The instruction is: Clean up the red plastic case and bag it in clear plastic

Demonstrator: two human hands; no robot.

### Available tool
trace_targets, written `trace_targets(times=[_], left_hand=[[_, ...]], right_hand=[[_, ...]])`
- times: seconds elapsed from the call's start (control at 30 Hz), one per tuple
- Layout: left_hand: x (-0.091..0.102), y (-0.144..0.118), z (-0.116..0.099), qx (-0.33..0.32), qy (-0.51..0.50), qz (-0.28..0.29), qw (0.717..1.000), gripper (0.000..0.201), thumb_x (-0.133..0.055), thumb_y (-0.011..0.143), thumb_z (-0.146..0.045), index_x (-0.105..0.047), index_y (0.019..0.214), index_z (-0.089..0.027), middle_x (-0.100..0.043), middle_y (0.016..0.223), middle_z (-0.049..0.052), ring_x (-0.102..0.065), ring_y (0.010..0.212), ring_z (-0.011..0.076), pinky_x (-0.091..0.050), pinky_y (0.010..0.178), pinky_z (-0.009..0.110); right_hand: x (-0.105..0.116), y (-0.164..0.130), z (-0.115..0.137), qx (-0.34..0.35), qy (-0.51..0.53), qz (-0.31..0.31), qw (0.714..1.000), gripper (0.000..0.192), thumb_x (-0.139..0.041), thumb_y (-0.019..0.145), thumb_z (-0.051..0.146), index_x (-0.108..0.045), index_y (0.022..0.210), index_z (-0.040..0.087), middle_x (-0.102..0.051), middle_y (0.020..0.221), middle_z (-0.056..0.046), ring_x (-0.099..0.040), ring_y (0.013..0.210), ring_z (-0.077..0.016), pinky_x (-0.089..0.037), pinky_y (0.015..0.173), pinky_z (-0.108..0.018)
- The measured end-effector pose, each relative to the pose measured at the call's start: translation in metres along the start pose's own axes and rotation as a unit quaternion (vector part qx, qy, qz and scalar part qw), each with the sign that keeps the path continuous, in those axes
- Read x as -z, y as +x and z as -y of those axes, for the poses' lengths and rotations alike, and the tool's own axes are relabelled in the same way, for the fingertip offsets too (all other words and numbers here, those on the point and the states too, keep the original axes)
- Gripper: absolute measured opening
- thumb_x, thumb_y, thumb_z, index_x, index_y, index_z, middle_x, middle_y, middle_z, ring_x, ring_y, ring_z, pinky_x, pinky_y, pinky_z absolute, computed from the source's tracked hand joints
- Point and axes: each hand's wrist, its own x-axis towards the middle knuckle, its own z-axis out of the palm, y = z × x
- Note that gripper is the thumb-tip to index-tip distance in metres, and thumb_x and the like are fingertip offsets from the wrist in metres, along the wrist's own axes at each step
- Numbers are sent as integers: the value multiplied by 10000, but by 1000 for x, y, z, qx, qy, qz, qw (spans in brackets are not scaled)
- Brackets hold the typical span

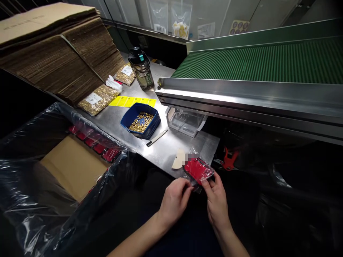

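A flat red item with a dark rim, wrapped in a clear plastic bag, is held over the front edge of the metal table. My right hand grips its right corner, thumb on top. At the bag's lower left edge, my left hand has its fingers pinched together, apparently on the loose plastic. A cream-coloured rounded piece lies on the table just behind the bagged item. Farther back lies a slim white cutter-like tool with a black end. The blue bin beside it contains many small gold-coloured parts.
At left, a carton lined with dark plastic holds cardboard and red items. Stacked flat cardboard leans behind it. A bottle, bags of gold parts, yellow labels and a clear tray stand near the green conveyor.
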Motion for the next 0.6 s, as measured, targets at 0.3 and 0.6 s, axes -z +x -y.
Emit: trace_targets(times=[0.3,0.6], left_hand=[[42,8,-34,-252,92,128,955,472,-706,930,-262,-600,1390,-270,-651,1366,141,-570,1282,324,-470,1118,500],[74,-7,5,68,-148,241,957,1157,-950,667,-445,-287,1608,-334,-556,1499,141,-588,1322,341,-469,1139,513]], right_hand=[[1,-11,12,-128,30,133,982,858,-841,796,494,-425,1489,205,-802,990,-98,-766,904,-297,-591,816,-392],[18,-32,38,-116,-140,322,929,648,-562,1010,542,-418,1571,251,-781,973,-67,-737,938,-270,-550,935,-440]])
